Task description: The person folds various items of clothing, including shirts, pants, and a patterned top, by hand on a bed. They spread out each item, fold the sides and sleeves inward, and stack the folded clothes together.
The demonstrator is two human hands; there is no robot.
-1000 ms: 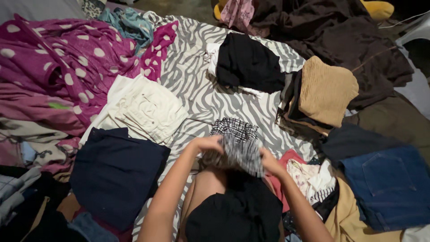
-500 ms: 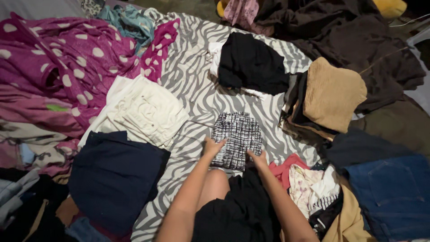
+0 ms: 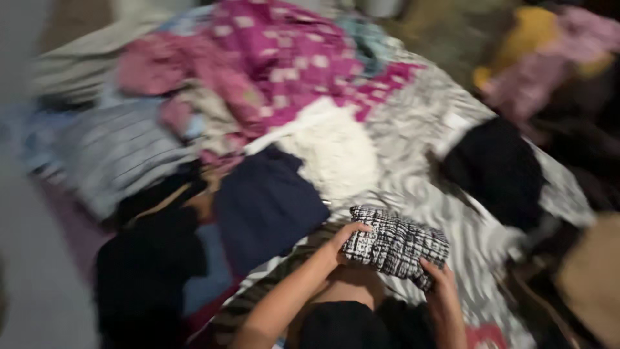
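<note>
The view is blurred by head motion. A folded black-and-white checked garment (image 3: pixel 395 244) is lifted just above the zebra-striped sheet (image 3: pixel 413 142). My left hand (image 3: pixel 343 239) grips its left edge and my right hand (image 3: pixel 438 276) grips its lower right corner. Below the garment are my bare knee and black clothing in my lap (image 3: pixel 336 326).
A folded navy garment (image 3: pixel 268 205) and a folded white one (image 3: pixel 332 147) lie left of my hands. A magenta polka-dot cloth (image 3: pixel 284 58), a grey striped piece (image 3: pixel 110 152), a black folded item (image 3: pixel 497 169) and a tan stack (image 3: pixel 591 278) surround them.
The checked garment lay flat on the sheet under my hands; now both hands have picked it up. The view has swung left and blurred.
</note>
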